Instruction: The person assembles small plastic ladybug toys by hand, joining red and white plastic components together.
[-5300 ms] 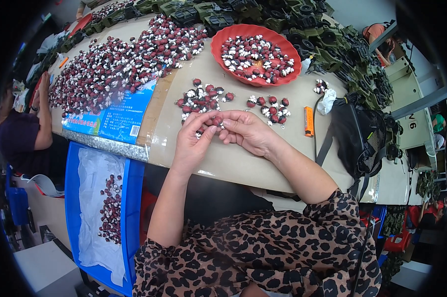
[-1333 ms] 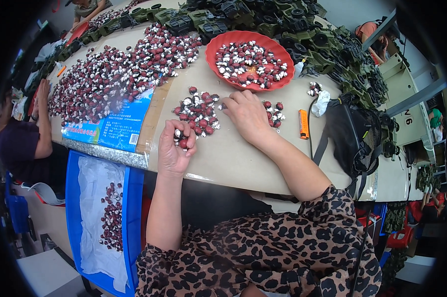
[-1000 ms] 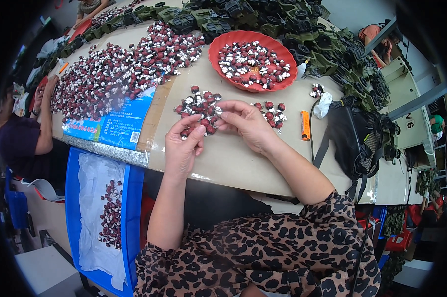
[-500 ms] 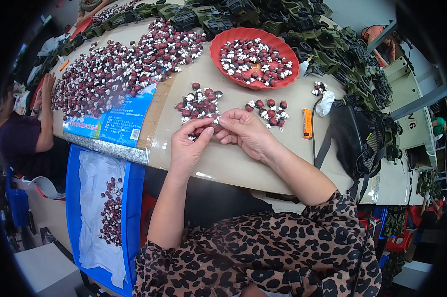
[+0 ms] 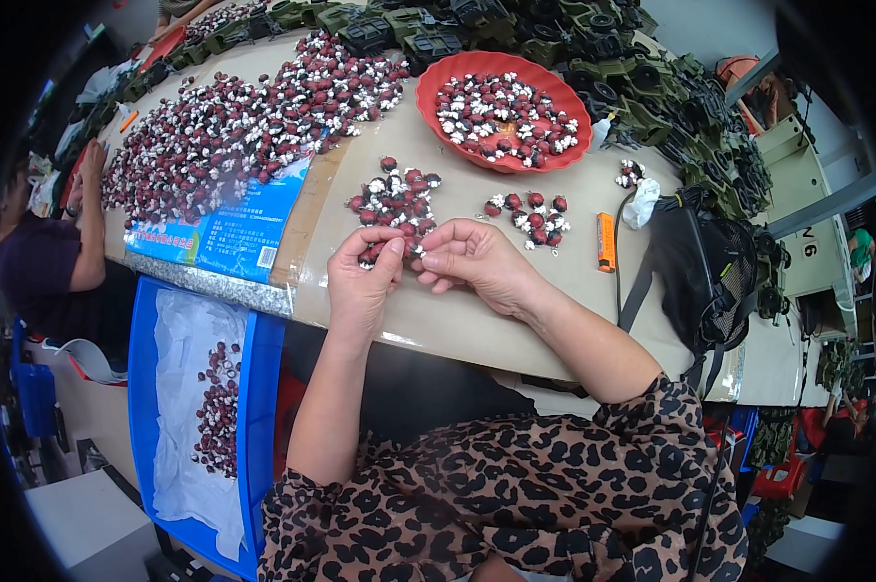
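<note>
Over the near edge of the table my left hand (image 5: 360,281) and my right hand (image 5: 481,267) meet fingertip to fingertip. Both are closed in a pinch around a small red, black and white figurine (image 5: 414,251), which the fingers mostly cover. Just beyond them lies a small pile of the same figurines (image 5: 395,197). A looser cluster of figurines (image 5: 537,220) is to the right of it, near my right hand. Farther back stands a red scalloped bowl (image 5: 433,114) holding many more of them.
A large heap of figurines (image 5: 195,155) spreads at left, partly on a blue printed sheet (image 5: 254,218). Below sits a blue bin (image 5: 260,427) with red pieces on white lining. Green toy vehicles (image 5: 641,78) line the back. An orange box (image 5: 605,242) and black bag (image 5: 695,276) lie right; a co-worker (image 5: 55,257) sits left.
My left hand has shifted slightly left and its fingers have curled in more. My right fingertips have moved a little lower, still pinching beside the left ones.
</note>
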Demonstrator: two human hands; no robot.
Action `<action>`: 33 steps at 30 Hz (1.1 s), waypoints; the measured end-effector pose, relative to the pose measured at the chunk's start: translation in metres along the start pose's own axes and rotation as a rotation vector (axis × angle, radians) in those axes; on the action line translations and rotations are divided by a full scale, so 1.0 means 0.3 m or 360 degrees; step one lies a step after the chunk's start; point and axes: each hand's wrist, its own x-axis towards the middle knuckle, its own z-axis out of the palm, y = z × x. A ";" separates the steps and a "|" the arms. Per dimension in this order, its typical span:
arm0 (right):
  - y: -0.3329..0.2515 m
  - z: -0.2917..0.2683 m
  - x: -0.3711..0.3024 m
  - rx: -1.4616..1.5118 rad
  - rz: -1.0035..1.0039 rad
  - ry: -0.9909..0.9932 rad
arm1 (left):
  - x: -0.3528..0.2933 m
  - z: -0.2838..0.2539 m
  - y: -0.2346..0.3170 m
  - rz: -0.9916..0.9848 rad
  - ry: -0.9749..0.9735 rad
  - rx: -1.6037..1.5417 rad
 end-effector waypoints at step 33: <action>0.010 0.009 0.008 -0.0018 0.0120 -0.0116 | -0.002 -0.026 0.003 -0.0036 -0.0097 0.0050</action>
